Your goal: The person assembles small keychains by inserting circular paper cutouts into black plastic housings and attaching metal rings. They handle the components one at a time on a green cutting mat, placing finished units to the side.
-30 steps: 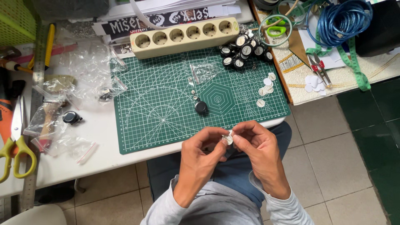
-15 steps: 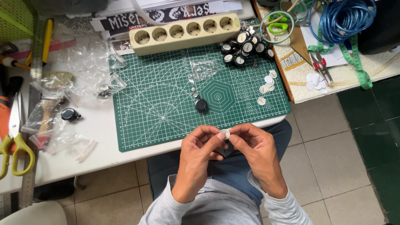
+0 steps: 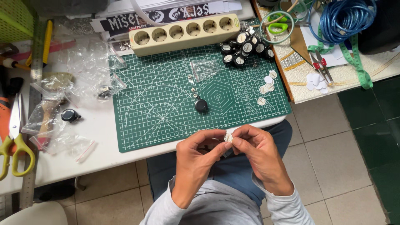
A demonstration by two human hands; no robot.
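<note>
My left hand and my right hand meet over my lap, just off the table's front edge. Between the fingertips of both I pinch a small round white disc. On the green cutting mat ahead lie a small black round piece, a few tiny metal parts and several more white discs. A cluster of black round pieces with pale faces sits at the mat's far right corner.
A beige power strip lies along the mat's far edge. Clear plastic bags, a black round piece, yellow-handled scissors and a metal ruler are at the left. Right: coiled blue cable, small snips, green tape measure.
My hands stay together over my lap; the fingers have shifted slightly around the white disc. The view has moved a little.
</note>
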